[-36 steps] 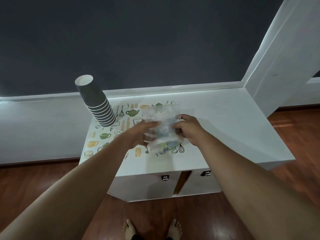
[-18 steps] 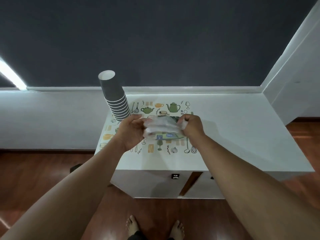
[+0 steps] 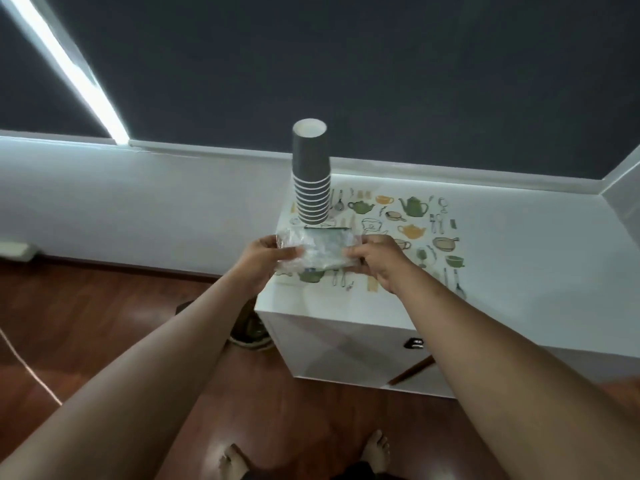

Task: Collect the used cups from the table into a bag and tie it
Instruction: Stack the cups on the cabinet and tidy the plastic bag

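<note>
A stack of several dark grey paper cups (image 3: pixel 310 178), nested upside down, stands at the back left of the white table (image 3: pixel 519 271). Just in front of it, both hands hold a folded clear plastic bag (image 3: pixel 318 252) above the table's patterned mat. My left hand (image 3: pixel 266 261) pinches the bag's left edge. The right edge is gripped by my right hand (image 3: pixel 377 261). The bag is flat and still folded, and it hides part of the mat beneath it.
A mat printed with teapots and utensils (image 3: pixel 408 233) covers the table's left half. The table stands against a white ledge below a dark wall. Wooden floor, a round dark object (image 3: pixel 251 327) beside the table's left corner, and my bare feet lie below.
The view has swung left, so table and cups now sit further right. Both hands keep hold of the bag, which looks flatter and stretched wider between them.
</note>
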Tool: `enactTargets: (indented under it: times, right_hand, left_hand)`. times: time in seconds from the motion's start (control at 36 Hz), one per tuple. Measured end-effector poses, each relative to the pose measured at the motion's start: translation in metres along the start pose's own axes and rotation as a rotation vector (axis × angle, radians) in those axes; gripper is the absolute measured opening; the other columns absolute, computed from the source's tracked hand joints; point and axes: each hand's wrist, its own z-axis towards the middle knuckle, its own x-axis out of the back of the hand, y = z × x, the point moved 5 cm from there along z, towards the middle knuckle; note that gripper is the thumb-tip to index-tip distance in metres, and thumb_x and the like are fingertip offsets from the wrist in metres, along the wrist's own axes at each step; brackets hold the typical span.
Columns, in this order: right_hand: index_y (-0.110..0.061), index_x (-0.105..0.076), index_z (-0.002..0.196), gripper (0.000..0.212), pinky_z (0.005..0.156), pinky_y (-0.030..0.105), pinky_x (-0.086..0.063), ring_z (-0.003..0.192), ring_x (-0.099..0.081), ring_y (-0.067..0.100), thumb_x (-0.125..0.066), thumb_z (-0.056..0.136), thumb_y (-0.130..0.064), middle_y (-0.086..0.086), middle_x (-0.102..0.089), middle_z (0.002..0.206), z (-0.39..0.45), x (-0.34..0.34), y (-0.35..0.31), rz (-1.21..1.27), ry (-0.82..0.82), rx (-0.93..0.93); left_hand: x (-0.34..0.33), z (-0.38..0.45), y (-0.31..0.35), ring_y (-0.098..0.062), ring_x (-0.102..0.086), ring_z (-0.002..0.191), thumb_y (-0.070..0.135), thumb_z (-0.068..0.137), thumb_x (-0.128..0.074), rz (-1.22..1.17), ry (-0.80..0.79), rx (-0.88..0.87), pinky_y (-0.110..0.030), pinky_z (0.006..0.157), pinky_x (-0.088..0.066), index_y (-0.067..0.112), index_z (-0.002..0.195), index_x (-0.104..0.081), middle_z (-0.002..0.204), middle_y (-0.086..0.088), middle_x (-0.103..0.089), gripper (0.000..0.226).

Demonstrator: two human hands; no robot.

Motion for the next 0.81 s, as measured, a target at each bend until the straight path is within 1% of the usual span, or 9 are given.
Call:
enactTargets:
  times: [0.11,0.17,0.25,0.31,0.36,0.44,0.53,0.61,0.81]
  right_hand:
    - [-0.012,-0.063,0.089,0.020,0.063,0.036,-0.062,0.079,-0.071,0.021,-0.071,0.080,0.004,0.010,-0.068,0.099,0.005,-0.052,0.005,-0.049,0.111,0.078]
    - [-0.018,-0.062,0.087,0.022,0.070,0.040,-0.063,0.083,-0.070,0.022,-0.073,0.081,0.000,0.006,-0.065,0.100,0.008,-0.088,0.006,-0.102,0.173,0.114]
    - [-0.018,-0.062,0.093,0.020,0.077,0.041,-0.061,0.088,-0.070,0.025,-0.072,0.082,-0.005,0.006,-0.066,0.100,0.014,-0.133,0.009,-0.176,0.233,0.155]
    - [-0.019,-0.063,0.097,0.016,0.075,0.036,-0.059,0.087,-0.068,0.024,-0.064,0.084,-0.009,0.005,-0.067,0.101,0.018,-0.164,0.010,-0.238,0.259,0.171]
    - [-0.016,-0.065,0.098,0.015,0.082,0.041,-0.058,0.093,-0.066,0.025,-0.056,0.087,-0.011,0.002,-0.064,0.099,0.023,-0.195,0.014,-0.264,0.266,0.167]
    - [-0.004,-0.062,0.094,0.017,0.082,0.056,-0.057,0.084,-0.059,0.025,-0.047,0.086,-0.008,0.004,-0.057,0.088,0.031,-0.238,0.023,-0.327,0.265,0.129]
    - [-0.006,-0.056,0.084,0.012,0.076,0.046,-0.059,0.079,-0.054,0.026,-0.044,0.080,-0.005,0.005,-0.053,0.082,0.041,-0.269,0.030,-0.435,0.278,0.094]
    - [-0.003,-0.058,0.101,0.028,0.069,0.041,-0.053,0.079,-0.054,0.025,-0.048,0.075,-0.008,0.005,-0.056,0.090,0.062,-0.298,0.037,-0.570,0.237,0.058]
    - [-0.011,-0.059,0.104,0.031,0.071,0.025,-0.040,0.093,-0.057,0.029,-0.050,0.075,-0.003,0.009,-0.061,0.108,0.134,-0.339,0.073,-0.762,0.261,0.043]
  left_hand:
    - [0.052,-0.009,-0.004,-0.042,-0.064,0.111,0.043,0.054,-0.093,0.101,0.041,0.131,-0.053,0.095,-0.053,-0.002,0.120,-0.065,0.125,-0.025,-0.065,0.085]
    - [0.087,-0.011,-0.003,-0.040,-0.054,0.124,0.057,0.047,-0.092,0.124,0.064,0.190,-0.050,0.088,-0.057,0.006,0.129,-0.057,0.137,-0.015,-0.055,0.102]
    - [0.133,-0.010,-0.004,-0.038,-0.051,0.127,0.048,0.062,-0.082,0.111,0.107,0.215,-0.038,0.069,-0.059,0.016,0.120,-0.058,0.139,-0.017,-0.047,0.070]
    - [0.164,-0.009,-0.001,-0.032,-0.063,0.114,0.027,0.077,-0.076,0.072,0.106,0.167,-0.039,0.075,-0.060,0.008,0.117,-0.061,0.137,-0.020,-0.052,0.047]
    - [0.197,-0.012,0.003,-0.024,-0.071,0.089,0.019,0.082,-0.076,0.096,0.142,0.133,-0.042,0.084,-0.059,0.001,0.122,-0.059,0.123,-0.014,-0.064,0.048]
    - [0.244,-0.017,0.013,-0.029,-0.072,0.095,0.026,0.075,-0.084,0.181,0.271,0.087,-0.047,0.093,-0.056,0.003,0.122,-0.062,0.115,-0.010,-0.070,0.057]
    - [0.277,-0.013,0.014,-0.024,-0.074,0.086,0.028,0.073,-0.087,0.208,0.389,0.080,-0.037,0.079,-0.060,0.009,0.110,-0.070,0.106,-0.009,-0.073,0.046]
    - [0.302,0.004,0.011,-0.011,-0.069,0.073,0.027,0.075,-0.086,0.246,0.481,0.079,-0.022,0.060,-0.052,0.011,0.100,-0.073,0.094,-0.002,-0.073,0.033]
    - [0.344,0.056,-0.039,-0.021,-0.055,0.078,0.018,0.090,-0.064,0.282,0.439,0.173,-0.037,0.075,-0.050,0.012,0.088,-0.069,0.084,-0.006,-0.061,0.008]
